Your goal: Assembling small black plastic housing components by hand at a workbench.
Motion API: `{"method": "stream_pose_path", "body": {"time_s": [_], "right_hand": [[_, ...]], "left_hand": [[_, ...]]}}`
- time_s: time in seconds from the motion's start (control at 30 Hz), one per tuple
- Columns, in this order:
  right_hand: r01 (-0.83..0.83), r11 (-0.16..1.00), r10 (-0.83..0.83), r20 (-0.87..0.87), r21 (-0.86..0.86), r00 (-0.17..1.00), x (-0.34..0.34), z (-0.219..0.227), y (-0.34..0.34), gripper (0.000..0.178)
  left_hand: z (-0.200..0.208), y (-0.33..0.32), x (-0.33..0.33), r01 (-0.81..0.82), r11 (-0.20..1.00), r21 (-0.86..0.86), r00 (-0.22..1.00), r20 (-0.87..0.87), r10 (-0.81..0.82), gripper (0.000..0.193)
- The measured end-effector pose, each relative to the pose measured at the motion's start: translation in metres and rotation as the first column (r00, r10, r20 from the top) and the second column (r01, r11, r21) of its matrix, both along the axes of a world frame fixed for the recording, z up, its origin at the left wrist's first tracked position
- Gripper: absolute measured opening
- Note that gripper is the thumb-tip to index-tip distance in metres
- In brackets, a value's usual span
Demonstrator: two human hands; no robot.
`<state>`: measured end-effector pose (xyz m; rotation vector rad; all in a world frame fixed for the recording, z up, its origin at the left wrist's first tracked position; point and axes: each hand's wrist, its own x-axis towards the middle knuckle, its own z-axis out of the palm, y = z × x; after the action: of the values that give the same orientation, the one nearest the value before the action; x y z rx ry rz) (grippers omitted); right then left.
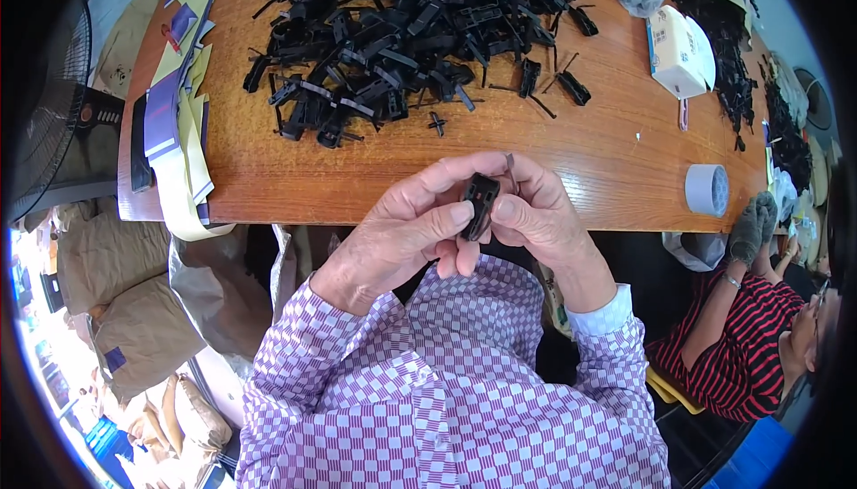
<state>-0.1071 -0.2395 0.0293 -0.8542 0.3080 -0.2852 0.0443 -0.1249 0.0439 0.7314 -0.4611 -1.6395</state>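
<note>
A small black moulded plastic clip (479, 203) sits upright between the two hands, just in front of the near edge of the wooden counter (268, 177). The left hand (402, 230) grasps it from its own side, thumb pressed against the clip's lower face and the other fingers curled beneath. The right hand (540, 212) grasps it from the other side, thumb tip on the clip's edge and fingers wrapped over the top, where a thin grey pin-like piece (511, 166) pokes up above the knuckles. Both hands touch each other around the clip, and both wrists come out of purple-and-white checked sleeves (428, 382).

Just beyond the hands, a lone small black cross-shaped plastic piece (436, 123) lies on the counter. Farther beyond them spreads a big heap of black plastic clips and strips (393, 34), with a few loose ones (571, 87) scattered toward the right hand's side. Well off to the left of the left hand, a stack of yellow and purple paper sheets (178, 123) hangs over the counter's corner, and a black fan (54, 123) stands past that. To the right of the right hand, near the counter's edge, stands a grey roll of tape (707, 189); beyond it lies a white soft pack of tissues (680, 50). Further right, another person in a red-and-black striped top (741, 337) rests a grey gloved hand (748, 230) at the counter's edge, with a second dark heap of plastic parts (728, 43) beyond that.
</note>
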Motion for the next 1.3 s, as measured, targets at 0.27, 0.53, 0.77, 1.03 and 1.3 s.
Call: {"method": "stream_pose_path", "body": {"time_s": [0.27,0.53,0.77,1.03,1.3], "right_hand": [[0.054,0.934,-0.108,-0.135,-0.354,0.985,-0.023,-0.021,-0.007,0.020],[0.244,0.920,-0.318,-0.222,-0.306,0.922,-0.021,0.005,0.019,0.041],[0.242,0.944,-0.293,-0.231,-0.224,0.928,-0.016,0.000,0.026,0.043],[0.252,0.955,-0.284,-0.249,-0.154,0.926,-0.006,0.002,0.031,0.036],[0.237,0.960,-0.264,-0.197,-0.151,0.944,0.006,0.004,0.037,0.035]], "left_hand": [[-0.003,-0.009,-0.021,0.038,0.997,-0.060,0.916,0.402,-0.011,0.043],[-0.012,-0.018,-0.033,-0.073,0.988,-0.133,0.665,0.732,0.147,0.042],[-0.009,-0.021,-0.039,-0.126,0.985,-0.120,0.652,0.738,0.173,0.041],[-0.016,-0.017,-0.040,-0.246,0.942,-0.227,0.569,0.753,0.330,0.041],[-0.007,-0.007,-0.031,-0.293,0.936,-0.193,0.647,0.681,0.343,0.039]]}}
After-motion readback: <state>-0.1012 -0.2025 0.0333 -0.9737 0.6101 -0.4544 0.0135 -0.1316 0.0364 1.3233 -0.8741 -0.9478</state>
